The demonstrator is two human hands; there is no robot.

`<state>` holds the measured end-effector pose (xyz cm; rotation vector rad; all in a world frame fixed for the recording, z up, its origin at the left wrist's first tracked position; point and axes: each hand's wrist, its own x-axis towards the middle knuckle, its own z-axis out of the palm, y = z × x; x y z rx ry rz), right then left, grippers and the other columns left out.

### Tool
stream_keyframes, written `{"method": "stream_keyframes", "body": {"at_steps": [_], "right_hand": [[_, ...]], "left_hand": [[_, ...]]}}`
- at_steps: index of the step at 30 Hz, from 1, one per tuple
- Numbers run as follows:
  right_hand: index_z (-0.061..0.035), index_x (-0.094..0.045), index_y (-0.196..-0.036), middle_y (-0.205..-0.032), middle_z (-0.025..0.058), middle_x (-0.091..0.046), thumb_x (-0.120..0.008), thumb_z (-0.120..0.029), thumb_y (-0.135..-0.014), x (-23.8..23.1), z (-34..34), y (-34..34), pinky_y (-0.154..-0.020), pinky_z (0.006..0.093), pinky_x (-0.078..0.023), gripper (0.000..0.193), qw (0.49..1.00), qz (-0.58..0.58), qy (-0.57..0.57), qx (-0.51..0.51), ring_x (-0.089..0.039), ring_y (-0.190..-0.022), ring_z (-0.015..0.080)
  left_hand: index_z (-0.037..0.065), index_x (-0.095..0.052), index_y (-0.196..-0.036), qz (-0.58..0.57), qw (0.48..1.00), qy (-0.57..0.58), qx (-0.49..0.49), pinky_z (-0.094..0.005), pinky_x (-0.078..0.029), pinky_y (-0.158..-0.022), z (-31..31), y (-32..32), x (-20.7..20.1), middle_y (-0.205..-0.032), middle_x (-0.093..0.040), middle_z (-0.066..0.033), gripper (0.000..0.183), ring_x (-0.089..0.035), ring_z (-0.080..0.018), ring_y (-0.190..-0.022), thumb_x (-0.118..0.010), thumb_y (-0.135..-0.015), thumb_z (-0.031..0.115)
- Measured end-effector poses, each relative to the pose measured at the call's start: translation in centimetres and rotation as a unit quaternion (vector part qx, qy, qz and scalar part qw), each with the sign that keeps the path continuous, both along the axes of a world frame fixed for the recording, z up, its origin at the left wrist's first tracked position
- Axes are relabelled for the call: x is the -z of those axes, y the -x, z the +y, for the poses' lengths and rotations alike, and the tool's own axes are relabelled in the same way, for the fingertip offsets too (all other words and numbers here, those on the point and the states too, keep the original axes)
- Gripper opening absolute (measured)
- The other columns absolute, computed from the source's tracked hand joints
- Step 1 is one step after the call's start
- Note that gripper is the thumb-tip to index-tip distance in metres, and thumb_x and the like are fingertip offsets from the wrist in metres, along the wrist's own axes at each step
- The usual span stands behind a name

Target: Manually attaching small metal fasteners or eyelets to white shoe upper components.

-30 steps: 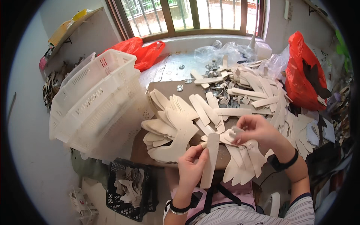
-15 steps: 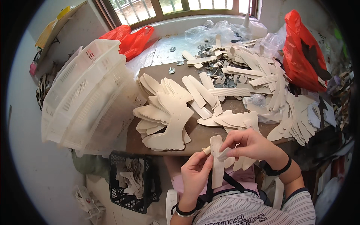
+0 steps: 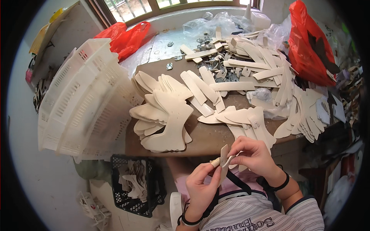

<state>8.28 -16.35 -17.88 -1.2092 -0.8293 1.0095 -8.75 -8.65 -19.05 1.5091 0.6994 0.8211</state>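
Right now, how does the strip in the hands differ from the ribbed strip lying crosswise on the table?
The held strip is in the hands; the ribbed strip lies untouched on the table. The held strip is turned, looking narrow; the ribbed strip shows its broad, grooved face. Both are cream-coloured.

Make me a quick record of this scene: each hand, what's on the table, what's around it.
Left hand: holds a cream strip
Right hand: pinches a small pale piece at the strip
Brown table: fanned cream cut-outs, loose strips, small grey parts
Far side: red bags at left and right, clear plastic between
Left: white slotted baskets
Lower left: black crate with pale pieces inside
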Motion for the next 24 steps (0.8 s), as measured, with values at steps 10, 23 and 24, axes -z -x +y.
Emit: {"method": "stream_keyframes", "body": {"at_steps": [10,23,24], "right_hand": [[0.0021,-0.069,-0.091,-0.093,0.0088,-0.064,-0.071,0.009,-0.076,-1.4,0.2,0.4,-0.073,0.0259,-0.057,0.017,0.995,-0.097,0.006,0.023,-0.066,-0.083,0.0156],[-0.0014,-0.068,-0.092,-0.093,0.0049,-0.061,-0.075,0.006,-0.074,-1.1,0.6,1.8,-0.073,0.0257,-0.054,0.021,0.998,-0.057,-0.009,0.024,-0.062,-0.083,0.0130],[-0.0017,-0.067,-0.092,-0.094,0.0054,-0.060,-0.075,0.006,-0.073,-0.6,0.4,1.7,-0.072,0.0263,-0.052,0.021,0.990,-0.135,-0.045,-0.020,-0.061,-0.082,0.0131]], "left_hand": [[-0.005,-0.069,-0.102,0.016,0.999,-0.008,0.038,-0.0226,-0.050,-0.068,0.2,0.2,-0.4,-0.091,-0.066,-0.0092,0.024,-0.063,-0.0124,-0.076,-0.073,-0.078,-0.006],[-0.001,-0.069,-0.091,0.015,0.992,-0.127,-0.004,-0.0272,-0.051,-0.068,0.6,0.9,0.1,-0.089,-0.068,-0.0091,0.019,-0.064,-0.0181,-0.075,-0.076,-0.074,-0.004],[-0.001,-0.069,-0.091,0.015,0.992,-0.127,-0.005,-0.0272,-0.051,-0.068,0.6,1.0,0.2,-0.089,-0.068,-0.0091,0.019,-0.064,-0.0181,-0.075,-0.076,-0.074,-0.004]]}}
